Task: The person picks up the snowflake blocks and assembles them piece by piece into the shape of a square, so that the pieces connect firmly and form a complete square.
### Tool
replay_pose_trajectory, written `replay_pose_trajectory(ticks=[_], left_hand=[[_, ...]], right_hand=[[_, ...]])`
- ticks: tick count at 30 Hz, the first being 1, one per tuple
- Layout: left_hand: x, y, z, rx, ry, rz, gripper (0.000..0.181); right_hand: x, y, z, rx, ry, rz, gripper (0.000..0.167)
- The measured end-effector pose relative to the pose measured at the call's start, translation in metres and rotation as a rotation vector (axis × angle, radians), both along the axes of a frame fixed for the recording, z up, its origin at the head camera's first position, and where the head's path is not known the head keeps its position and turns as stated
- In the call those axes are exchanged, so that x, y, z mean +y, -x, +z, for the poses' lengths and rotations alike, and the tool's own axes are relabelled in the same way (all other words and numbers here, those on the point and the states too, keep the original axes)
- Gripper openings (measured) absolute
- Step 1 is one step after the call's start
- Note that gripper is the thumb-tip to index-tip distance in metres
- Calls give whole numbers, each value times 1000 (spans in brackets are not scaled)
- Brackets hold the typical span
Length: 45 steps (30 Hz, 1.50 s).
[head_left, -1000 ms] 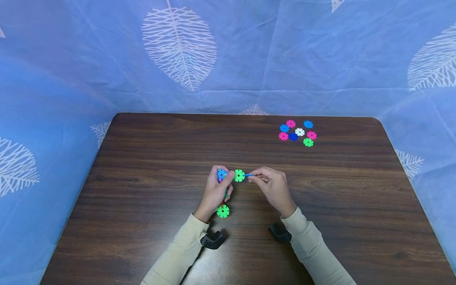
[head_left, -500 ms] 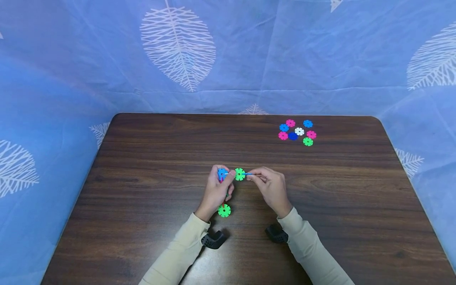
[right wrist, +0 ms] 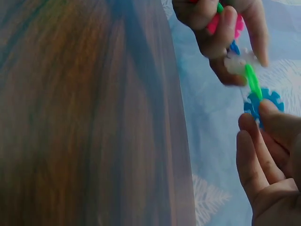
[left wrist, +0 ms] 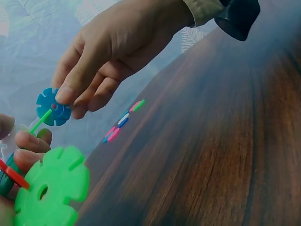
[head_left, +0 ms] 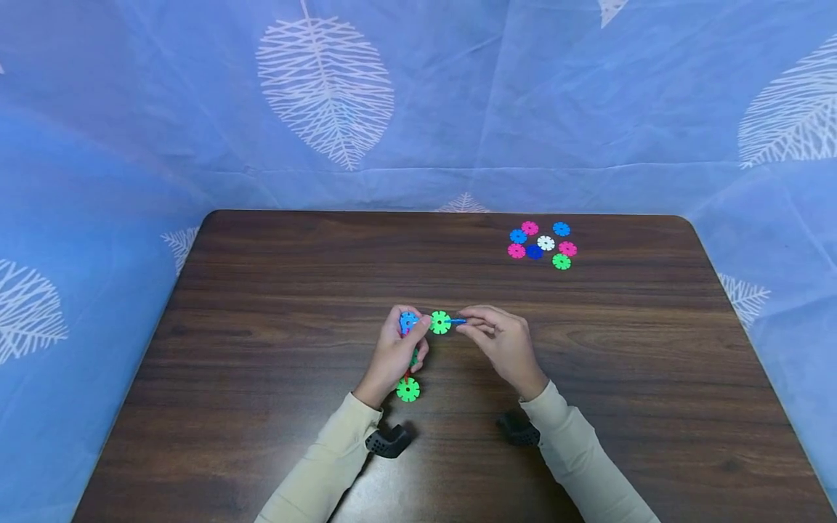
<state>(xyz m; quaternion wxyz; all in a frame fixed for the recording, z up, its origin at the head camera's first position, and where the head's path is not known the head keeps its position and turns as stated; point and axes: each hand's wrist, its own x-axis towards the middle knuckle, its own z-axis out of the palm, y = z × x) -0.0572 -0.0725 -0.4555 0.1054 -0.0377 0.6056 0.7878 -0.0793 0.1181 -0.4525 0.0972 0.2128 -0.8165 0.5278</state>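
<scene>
My left hand (head_left: 395, 356) grips a chain of slotted snowflake discs. Its thumb lies by a light blue disc (head_left: 408, 320), and a green disc (head_left: 408, 390) hangs from the lower end on a red disc (left wrist: 15, 174). Part of the chain is hidden in the palm; the right wrist view shows a pink disc (right wrist: 239, 26) and a white disc (right wrist: 237, 62) there. Another green disc (head_left: 441, 322) sticks out towards my right hand (head_left: 506, 345). Thumb and fingertips of that hand pinch a blue disc (left wrist: 46, 104), seen edge-on from above, which meets the green disc's edge.
Several loose discs lie at the back right of the brown wooden table (head_left: 294, 269): pink, blue, a white disc (head_left: 546, 243) and a green disc (head_left: 561, 261). Behind the table hangs a blue cloth (head_left: 445, 109) with white leaf prints. Each wrist wears a black camera (head_left: 389, 441).
My right hand has shifted slightly to the right in the last half second, and more of the blue disc shows between its fingertips. The left hand and its chain have barely moved.
</scene>
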Motion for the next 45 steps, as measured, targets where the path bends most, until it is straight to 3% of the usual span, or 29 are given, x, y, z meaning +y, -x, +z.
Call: replay_pose_trajectory(ticks=[4, 8, 11, 16, 20, 24, 30, 36, 45], left_hand=[[-3, 1, 0, -4, -12, -1, 19], [-6, 2, -1, -10, -18, 16, 18], [-7, 2, -1, -12, -23, 26, 17], [-7, 3, 1, -14, -27, 28, 15], [-7, 4, 1, -18, -25, 36, 15], [-7, 4, 1, -15, -20, 39, 15], [-9, 3, 1, -21, -22, 35, 15], [-11, 4, 1, -18, -24, 44, 15], [-12, 4, 0, -20, -22, 49, 16]], right_hand=[[21, 8, 4, -120, -112, -40, 25], [51, 26, 5, -277, -287, -157, 26], [72, 42, 1, -335, -375, -261, 26], [99, 63, -5, -371, -413, -448, 29], [112, 76, -4, -420, -389, -543, 39], [120, 92, -5, -458, -398, -577, 49], [120, 110, -7, -493, -462, -638, 51], [114, 116, -5, -512, -469, -709, 53], [113, 120, -6, -548, -487, -715, 51]])
